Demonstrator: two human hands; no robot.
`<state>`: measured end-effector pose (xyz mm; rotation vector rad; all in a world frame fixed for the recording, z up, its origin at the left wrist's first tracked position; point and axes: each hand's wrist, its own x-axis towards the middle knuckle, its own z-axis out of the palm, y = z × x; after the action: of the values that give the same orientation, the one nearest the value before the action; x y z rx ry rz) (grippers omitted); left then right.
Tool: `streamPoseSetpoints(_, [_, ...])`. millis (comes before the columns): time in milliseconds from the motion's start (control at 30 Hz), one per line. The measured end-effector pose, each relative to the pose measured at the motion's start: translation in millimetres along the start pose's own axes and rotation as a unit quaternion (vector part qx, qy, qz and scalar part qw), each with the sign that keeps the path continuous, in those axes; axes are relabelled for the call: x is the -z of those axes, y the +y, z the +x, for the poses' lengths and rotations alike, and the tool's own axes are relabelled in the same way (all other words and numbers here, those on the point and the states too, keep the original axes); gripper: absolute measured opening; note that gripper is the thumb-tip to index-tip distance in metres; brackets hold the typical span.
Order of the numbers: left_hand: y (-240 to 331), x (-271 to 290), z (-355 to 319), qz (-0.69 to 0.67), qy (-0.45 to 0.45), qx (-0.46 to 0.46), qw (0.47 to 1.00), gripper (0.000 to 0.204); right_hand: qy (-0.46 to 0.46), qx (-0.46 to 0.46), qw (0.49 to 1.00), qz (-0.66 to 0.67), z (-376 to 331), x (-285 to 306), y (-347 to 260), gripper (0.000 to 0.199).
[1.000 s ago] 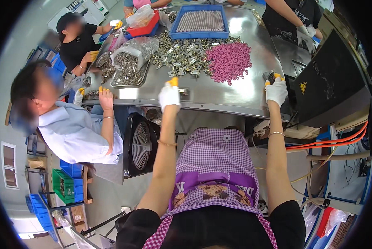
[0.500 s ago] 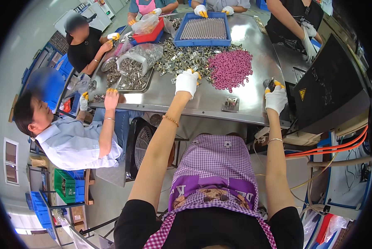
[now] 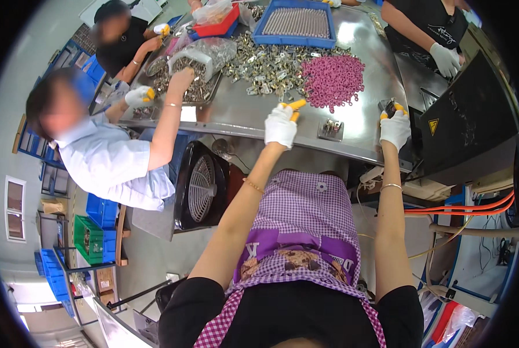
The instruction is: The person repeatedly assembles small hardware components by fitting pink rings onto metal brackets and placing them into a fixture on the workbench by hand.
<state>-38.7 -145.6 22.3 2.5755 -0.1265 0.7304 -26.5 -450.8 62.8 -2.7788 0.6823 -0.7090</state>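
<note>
Metal clips (image 3: 266,77) and pink rings (image 3: 333,80) lie loosely heaped, so loads remain imo; right fingers (image 3: 401,108) grip a dark block (image 3: 389,106), left fingers (image 3: 295,105) I can't tell.

Passage: bare strip of desk (image 3: 375,75), right of the heaped pink rings (image 3: 333,81), running back past the blue tray (image 3: 294,41). Obstacles: said rings, just beyond left hand (image 3: 281,126); loose metal parts (image 3: 269,69), adjoining leftward; small metal fixture (image 3: 331,130), between hands; black machine housing (image 3: 471,119), right of right hand (image 3: 395,129).

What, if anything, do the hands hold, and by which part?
Right hand: at the near side of a small dark piece, grip unclear. Left hand: cannot tell.
</note>
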Motion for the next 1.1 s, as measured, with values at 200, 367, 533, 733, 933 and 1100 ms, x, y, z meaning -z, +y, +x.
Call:
streamPoseSetpoints(200, [27.0, 5.7, -14.9, -0.083, 0.053, 0.075, 0.992, 0.021, -0.001, -0.007, 1.000, -0.007, -1.2, -0.8, -2.3, 0.038])
streamPoseSetpoints(367, [27.3, 7.6, -20.9, -0.108, 0.057, 0.060, 0.991, 0.023, 0.044, 0.018, 0.999, 0.016, -4.3, -0.2, 2.3, 0.039])
streamPoseSetpoints(533, [20.3, -9.5, -23.2, 0.021, 0.103, 0.056, 0.993, 0.019, 0.008, -0.009, 1.000, -0.010, -2.3, -1.7, 1.8, 0.041])
streamPoseSetpoints(733, [15.5, -13.9, -23.1, -0.133, 0.121, -0.012, 0.984, 0.014, 0.029, 0.007, 0.999, 0.022, -3.1, -8.3, 5.7, 0.042])
streamPoseSetpoints(933, [16.0, -14.7, -19.7, -0.068, 0.106, 0.009, 0.992, 0.011, 0.001, -0.002, 1.000, -0.005, 3.1, -10.6, 5.6, 0.044])
streamPoseSetpoints(1100, [20.8, -6.7, -19.5, -0.088, 0.081, 0.026, 0.992, 0.011, 0.006, -0.004, 1.000, -0.002, 0.7, -8.7, 3.4, 0.043])
